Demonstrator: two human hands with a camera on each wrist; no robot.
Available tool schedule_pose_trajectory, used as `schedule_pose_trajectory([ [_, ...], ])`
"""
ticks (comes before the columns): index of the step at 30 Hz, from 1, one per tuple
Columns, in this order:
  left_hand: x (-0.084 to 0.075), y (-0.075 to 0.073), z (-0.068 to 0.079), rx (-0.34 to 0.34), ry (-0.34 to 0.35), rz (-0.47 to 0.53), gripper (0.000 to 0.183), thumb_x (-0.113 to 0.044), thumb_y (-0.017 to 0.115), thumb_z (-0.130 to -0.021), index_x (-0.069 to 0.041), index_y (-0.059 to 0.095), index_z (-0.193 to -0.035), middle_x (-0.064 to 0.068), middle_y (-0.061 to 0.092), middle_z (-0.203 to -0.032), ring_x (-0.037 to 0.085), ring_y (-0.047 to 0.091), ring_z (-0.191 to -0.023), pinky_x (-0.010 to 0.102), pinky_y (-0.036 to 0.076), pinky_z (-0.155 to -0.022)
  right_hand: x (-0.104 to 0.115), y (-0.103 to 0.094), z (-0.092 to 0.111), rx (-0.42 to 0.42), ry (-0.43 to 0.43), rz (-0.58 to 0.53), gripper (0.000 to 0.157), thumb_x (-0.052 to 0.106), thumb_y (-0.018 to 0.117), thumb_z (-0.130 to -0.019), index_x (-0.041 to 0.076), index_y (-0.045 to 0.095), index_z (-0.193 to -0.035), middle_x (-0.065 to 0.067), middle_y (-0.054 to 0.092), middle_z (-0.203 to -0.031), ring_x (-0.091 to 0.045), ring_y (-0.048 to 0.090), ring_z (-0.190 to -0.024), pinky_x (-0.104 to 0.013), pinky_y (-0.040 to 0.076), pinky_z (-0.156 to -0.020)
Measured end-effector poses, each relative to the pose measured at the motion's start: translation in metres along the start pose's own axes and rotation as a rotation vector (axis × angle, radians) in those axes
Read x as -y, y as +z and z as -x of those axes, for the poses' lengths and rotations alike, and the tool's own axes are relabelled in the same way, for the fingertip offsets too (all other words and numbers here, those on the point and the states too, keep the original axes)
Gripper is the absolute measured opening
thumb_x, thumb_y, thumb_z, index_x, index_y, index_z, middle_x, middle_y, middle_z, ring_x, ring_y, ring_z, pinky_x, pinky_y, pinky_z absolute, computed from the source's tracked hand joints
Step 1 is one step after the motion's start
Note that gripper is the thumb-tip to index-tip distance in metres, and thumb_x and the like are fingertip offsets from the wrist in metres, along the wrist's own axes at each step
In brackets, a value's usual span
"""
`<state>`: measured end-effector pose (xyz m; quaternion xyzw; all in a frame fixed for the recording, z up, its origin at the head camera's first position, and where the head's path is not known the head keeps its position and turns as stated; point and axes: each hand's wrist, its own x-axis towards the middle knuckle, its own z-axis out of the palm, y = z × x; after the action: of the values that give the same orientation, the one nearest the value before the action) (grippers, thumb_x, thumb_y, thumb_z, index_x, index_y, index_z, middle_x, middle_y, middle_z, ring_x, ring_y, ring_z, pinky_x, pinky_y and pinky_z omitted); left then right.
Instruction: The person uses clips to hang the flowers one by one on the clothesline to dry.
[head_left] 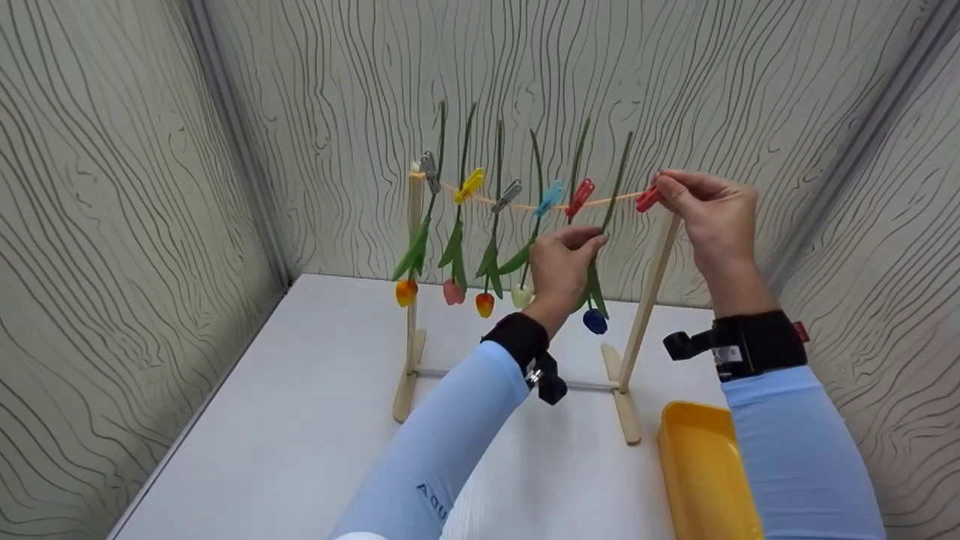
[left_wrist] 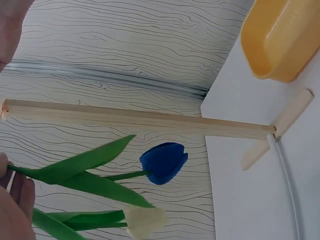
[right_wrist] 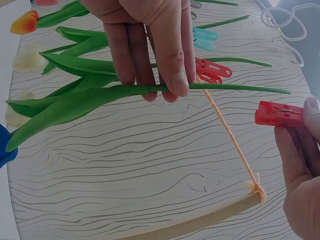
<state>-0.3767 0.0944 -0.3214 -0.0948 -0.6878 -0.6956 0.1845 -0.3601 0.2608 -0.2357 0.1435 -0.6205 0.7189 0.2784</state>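
Observation:
My left hand (head_left: 559,270) pinches the green stem of a blue tulip (head_left: 595,321), which hangs bloom down close to the orange string (head_left: 624,199). The stem's upper end rises above the string. In the right wrist view, thumb and fingers press on that stem, and no clothespin sits on it. To the right, my right hand (head_left: 724,217) pinches a red clothespin (right_wrist: 280,114) by its handle end, its nose pointing toward the stem. The pin is apart from the stem. Another red clothespin (head_left: 580,199) sits on the string just left of the blue tulip's stem.
Along the string, grey, yellow and light-blue clothespins (head_left: 550,198) hold upside-down tulips, including a pink tulip (head_left: 453,292) and a white tulip (head_left: 522,297). The string runs between wooden posts (head_left: 651,300) on flat feet. A yellow tray (head_left: 679,480) lies at the front right.

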Motion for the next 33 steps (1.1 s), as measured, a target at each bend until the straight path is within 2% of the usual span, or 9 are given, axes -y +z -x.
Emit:
schedule_pose_trajectory([
  [3, -0.003, 0.008, -0.007, -0.053, -0.042, -0.053, 0.010, -0.018, 0.084, -0.097, -0.018, 0.088, -0.106, -0.002, 0.085, -0.101, 0.002, 0.075, -0.089, 0.016, 0.060, -0.073, 0.002, 0.006, -0.013, 0.002, -0.006, -0.005, 0.023, 0.008, 0.089, -0.088, -0.005, 0.083, -0.106, -0.002, 0.085, -0.091, -0.011, 0.082, -0.088, -0.022, 0.065, -0.089],
  [7, -0.004, 0.015, -0.014, -0.094, -0.067, -0.084, 0.009, -0.019, 0.085, -0.096, -0.018, 0.088, -0.104, -0.003, 0.085, -0.099, 0.004, 0.075, -0.088, 0.016, 0.057, -0.070, -0.001, 0.011, -0.022, -0.026, 0.010, 0.040, 0.019, 0.009, 0.088, -0.089, -0.001, 0.085, -0.105, 0.001, 0.084, -0.090, -0.009, 0.082, -0.087, -0.019, 0.065, -0.088],
  [10, -0.004, 0.022, -0.015, -0.082, -0.061, -0.075, 0.009, -0.017, 0.085, -0.096, -0.015, 0.088, -0.103, -0.001, 0.085, -0.099, 0.004, 0.075, -0.087, 0.015, 0.057, -0.070, -0.004, 0.008, -0.023, -0.064, 0.021, 0.118, 0.018, 0.012, 0.086, -0.091, 0.001, 0.085, -0.105, 0.005, 0.083, -0.089, -0.007, 0.081, -0.087, -0.016, 0.064, -0.086],
  [13, -0.003, 0.027, -0.013, -0.066, -0.048, -0.084, 0.009, -0.016, 0.085, -0.095, -0.014, 0.087, -0.104, 0.000, 0.085, -0.099, 0.003, 0.075, -0.086, 0.014, 0.058, -0.070, -0.008, 0.005, -0.022, -0.084, 0.041, 0.147, 0.019, 0.013, 0.086, -0.092, 0.001, 0.085, -0.107, 0.005, 0.083, -0.090, -0.006, 0.081, -0.087, -0.016, 0.064, -0.085],
  [18, -0.006, 0.028, -0.011, -0.054, -0.036, -0.092, 0.009, -0.016, 0.085, -0.096, -0.015, 0.087, -0.105, 0.000, 0.085, -0.101, 0.004, 0.075, -0.088, 0.014, 0.058, -0.070, -0.011, 0.009, -0.022, -0.070, 0.079, 0.182, 0.019, 0.014, 0.085, -0.093, 0.003, 0.085, -0.109, 0.008, 0.083, -0.089, -0.004, 0.080, -0.087, -0.015, 0.064, -0.084],
  [25, -0.010, 0.026, -0.011, -0.041, -0.034, -0.077, 0.010, -0.016, 0.084, -0.096, -0.014, 0.087, -0.106, 0.000, 0.085, -0.100, 0.004, 0.074, -0.087, 0.015, 0.059, -0.071, -0.011, 0.016, -0.022, -0.034, 0.091, 0.202, 0.023, 0.012, 0.083, -0.095, -0.002, 0.083, -0.114, 0.007, 0.083, -0.090, -0.005, 0.080, -0.086, -0.015, 0.064, -0.084],
  [33, -0.008, 0.025, -0.014, -0.057, 0.009, -0.121, 0.011, -0.018, 0.085, -0.095, -0.013, 0.088, -0.105, 0.002, 0.086, -0.100, 0.009, 0.078, -0.090, 0.013, 0.053, -0.066, -0.016, 0.020, -0.014, 0.000, 0.111, 0.274, 0.028, 0.013, 0.079, -0.099, -0.005, 0.079, -0.121, 0.012, 0.080, -0.089, -0.003, 0.079, -0.088, -0.013, 0.063, -0.084],
])
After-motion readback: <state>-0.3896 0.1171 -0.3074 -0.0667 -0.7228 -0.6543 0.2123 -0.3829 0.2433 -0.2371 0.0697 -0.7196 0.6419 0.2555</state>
